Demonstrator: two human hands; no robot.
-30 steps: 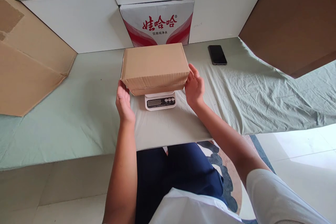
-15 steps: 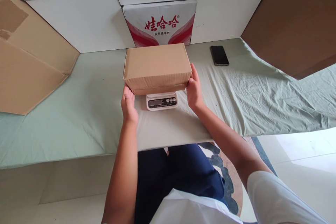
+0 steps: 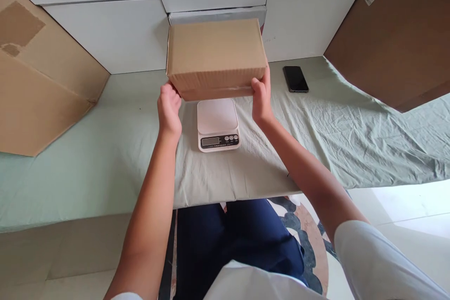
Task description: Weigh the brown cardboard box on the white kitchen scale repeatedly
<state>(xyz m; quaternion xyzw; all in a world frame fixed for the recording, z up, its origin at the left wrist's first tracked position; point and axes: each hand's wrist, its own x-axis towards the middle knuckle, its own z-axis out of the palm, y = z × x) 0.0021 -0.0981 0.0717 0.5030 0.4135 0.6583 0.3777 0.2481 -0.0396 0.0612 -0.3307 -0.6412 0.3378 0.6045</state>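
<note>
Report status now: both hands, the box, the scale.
Left hand and right hand grip the cardboard box by its ends. Box held in the air above the scale, platform bare. Phone off to the right, apart.

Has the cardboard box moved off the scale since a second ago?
Yes. The cardboard box is lifted up off the kitchen scale, whose white platform now shows bare; both the left hand and right hand hold its ends.
</note>
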